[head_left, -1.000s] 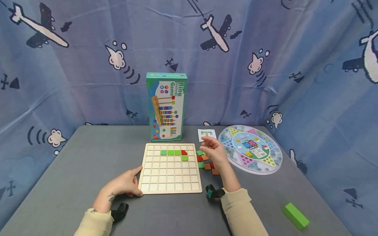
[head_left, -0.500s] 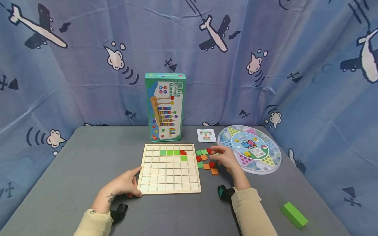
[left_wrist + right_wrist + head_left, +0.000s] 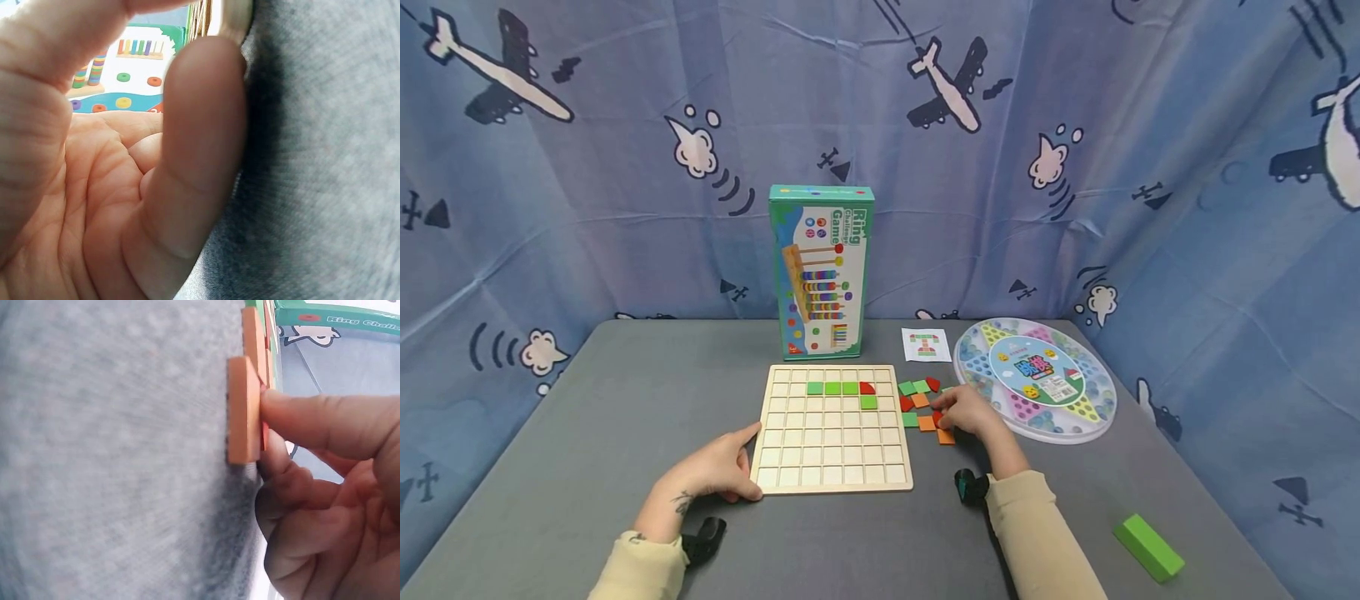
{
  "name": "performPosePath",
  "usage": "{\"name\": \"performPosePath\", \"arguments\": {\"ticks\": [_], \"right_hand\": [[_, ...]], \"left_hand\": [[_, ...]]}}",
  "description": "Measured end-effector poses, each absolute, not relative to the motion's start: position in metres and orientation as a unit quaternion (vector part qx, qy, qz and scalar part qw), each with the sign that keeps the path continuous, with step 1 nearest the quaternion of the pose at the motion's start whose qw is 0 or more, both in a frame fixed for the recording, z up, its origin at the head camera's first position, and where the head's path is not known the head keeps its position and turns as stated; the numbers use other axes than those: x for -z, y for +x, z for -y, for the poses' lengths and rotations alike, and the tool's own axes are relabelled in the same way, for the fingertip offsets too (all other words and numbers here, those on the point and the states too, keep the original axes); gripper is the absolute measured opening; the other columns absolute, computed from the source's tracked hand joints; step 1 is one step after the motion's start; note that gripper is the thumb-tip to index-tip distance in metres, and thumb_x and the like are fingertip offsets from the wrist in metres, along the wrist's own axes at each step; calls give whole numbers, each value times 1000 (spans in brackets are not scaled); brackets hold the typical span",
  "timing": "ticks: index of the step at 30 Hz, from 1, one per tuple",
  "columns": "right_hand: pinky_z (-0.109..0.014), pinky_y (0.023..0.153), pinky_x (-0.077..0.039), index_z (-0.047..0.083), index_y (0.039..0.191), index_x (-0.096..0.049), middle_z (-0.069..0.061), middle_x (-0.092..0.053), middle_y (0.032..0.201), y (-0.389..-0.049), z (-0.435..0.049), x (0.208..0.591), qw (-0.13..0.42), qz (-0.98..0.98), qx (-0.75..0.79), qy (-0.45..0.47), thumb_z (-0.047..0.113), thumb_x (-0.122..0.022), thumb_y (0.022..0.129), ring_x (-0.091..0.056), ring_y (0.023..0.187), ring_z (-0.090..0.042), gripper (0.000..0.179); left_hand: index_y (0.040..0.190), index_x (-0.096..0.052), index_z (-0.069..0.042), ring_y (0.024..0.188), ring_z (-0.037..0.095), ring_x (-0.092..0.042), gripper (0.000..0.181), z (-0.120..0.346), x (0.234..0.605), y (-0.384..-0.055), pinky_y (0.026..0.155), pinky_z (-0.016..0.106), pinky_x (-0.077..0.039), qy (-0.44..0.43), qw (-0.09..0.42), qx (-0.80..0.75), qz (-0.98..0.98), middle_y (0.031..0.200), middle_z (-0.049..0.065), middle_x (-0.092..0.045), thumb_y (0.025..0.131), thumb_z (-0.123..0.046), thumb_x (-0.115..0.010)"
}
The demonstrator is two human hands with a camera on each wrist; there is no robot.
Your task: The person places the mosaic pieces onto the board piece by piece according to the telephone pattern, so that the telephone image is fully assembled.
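A wooden grid board lies flat on the table, with several green tiles and one red quarter-round tile in its upper rows. My left hand rests at the board's left side, index fingertip on the edge and thumb by the near corner. Right of the board, my right hand reaches into a loose group of tiles. Its thumb and index finger pinch a red tile low over the table, right behind an orange tile. The hand partly hides this red tile in the head view.
A small pattern card lies behind the loose tiles. A round game board is at the back right, close to my right hand. The upright Ring Challenge Game box stands behind the grid board. A green block lies front right.
My right hand has moved from above the card and tiles, right and then down to the loose tiles, and its fingers have come together on a red one. The left hand stays put.
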State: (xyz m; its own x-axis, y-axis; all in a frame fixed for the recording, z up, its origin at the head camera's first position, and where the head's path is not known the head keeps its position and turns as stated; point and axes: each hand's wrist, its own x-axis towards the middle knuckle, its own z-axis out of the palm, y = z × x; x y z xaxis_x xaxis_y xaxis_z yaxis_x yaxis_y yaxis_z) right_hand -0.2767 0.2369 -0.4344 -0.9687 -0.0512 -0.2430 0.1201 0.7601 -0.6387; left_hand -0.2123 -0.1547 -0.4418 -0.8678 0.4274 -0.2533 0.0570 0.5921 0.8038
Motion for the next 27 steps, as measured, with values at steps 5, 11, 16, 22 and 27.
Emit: {"name": "performPosePath", "arguments": {"ticks": [5,11,16,22,27], "right_hand": [[-30,68,-47,2,101,-68,-12,-63,97,-277,-235,433,124,-936,329,20,-2,-68,73,-53,79,-20,28],[-27,57,-39,3,86,-59,-7,-54,78,-276,-238,429,115,-928,354,15,-1,-69,72,-49,66,-19,18],[-25,49,-37,-3,93,-55,-3,-49,69,-278,-234,421,92,-868,487,-33,-1,-68,76,-42,52,-13,21],[-24,44,-30,-6,99,-56,1,-51,64,-292,-199,426,68,-767,633,-78,-4,-63,78,-38,45,-11,23],[-27,44,-24,-2,92,-60,3,-53,62,-301,-157,420,72,-731,671,-97,-3,-62,80,-30,43,-10,12]], "left_hand": [[145,-15,7,46,14,-48,106,155,441,-212,43,30,-44,137,213,-428,-868,61,7,-55,61,-3,-80],[146,-15,6,45,14,-47,107,155,439,-212,43,30,-44,133,212,-430,-868,60,7,-55,61,-2,-79],[146,-15,6,45,13,-47,106,155,439,-212,44,30,-44,133,212,-430,-868,60,7,-55,62,-2,-79],[146,-15,5,45,14,-48,107,156,441,-212,43,30,-44,137,211,-431,-866,60,7,-55,61,-2,-80],[146,-16,5,46,14,-48,107,155,442,-212,43,30,-44,138,208,-429,-868,61,7,-55,61,-4,-81]]}}
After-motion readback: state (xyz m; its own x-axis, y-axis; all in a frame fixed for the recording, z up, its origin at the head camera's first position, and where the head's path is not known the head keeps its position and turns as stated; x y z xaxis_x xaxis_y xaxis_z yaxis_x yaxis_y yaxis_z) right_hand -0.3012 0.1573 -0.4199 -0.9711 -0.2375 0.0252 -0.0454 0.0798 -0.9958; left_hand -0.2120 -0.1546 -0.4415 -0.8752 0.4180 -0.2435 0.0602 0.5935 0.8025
